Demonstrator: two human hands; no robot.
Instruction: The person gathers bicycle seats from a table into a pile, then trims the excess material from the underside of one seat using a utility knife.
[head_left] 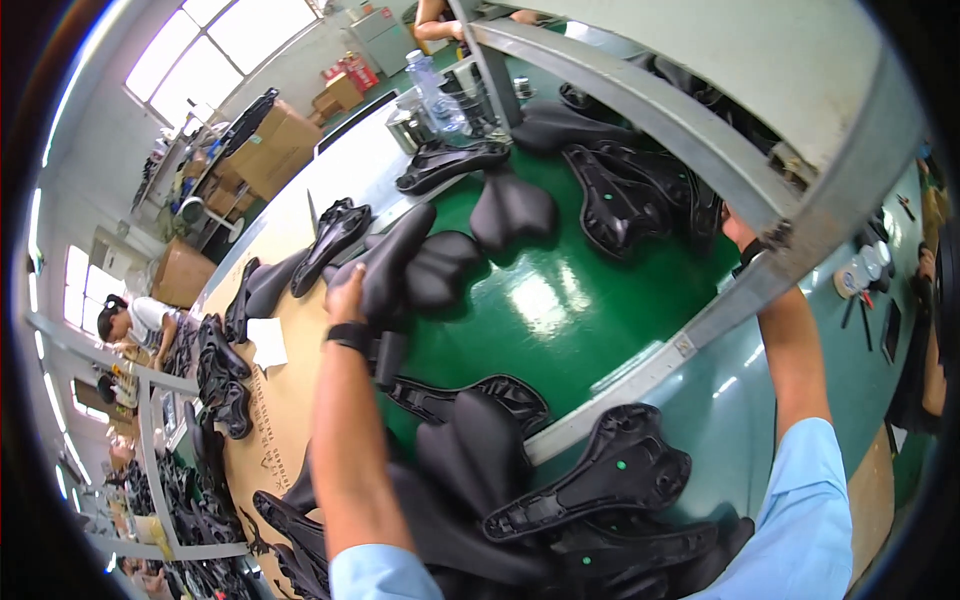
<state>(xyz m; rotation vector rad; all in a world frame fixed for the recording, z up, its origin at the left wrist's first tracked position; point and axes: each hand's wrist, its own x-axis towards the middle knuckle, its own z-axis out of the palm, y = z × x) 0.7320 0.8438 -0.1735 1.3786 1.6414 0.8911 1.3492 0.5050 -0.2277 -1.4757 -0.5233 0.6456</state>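
Observation:
My left hand is closed round the side of a black bicycle saddle, which is tilted up over the left edge of the green work surface. Just beside it lies another black saddle, smooth side up. My right hand reaches under a grey metal beam, close to an upturned saddle at the right of the far group. The beam and the hand's angle hide most of its fingers, so its grip does not show.
Several saddles, including an upturned one, crowd the near edge. The grey metal frame slants across the right. Clear bottles and metal cups stand at the back. Brown cardboard covers the left side. Another person works at far left.

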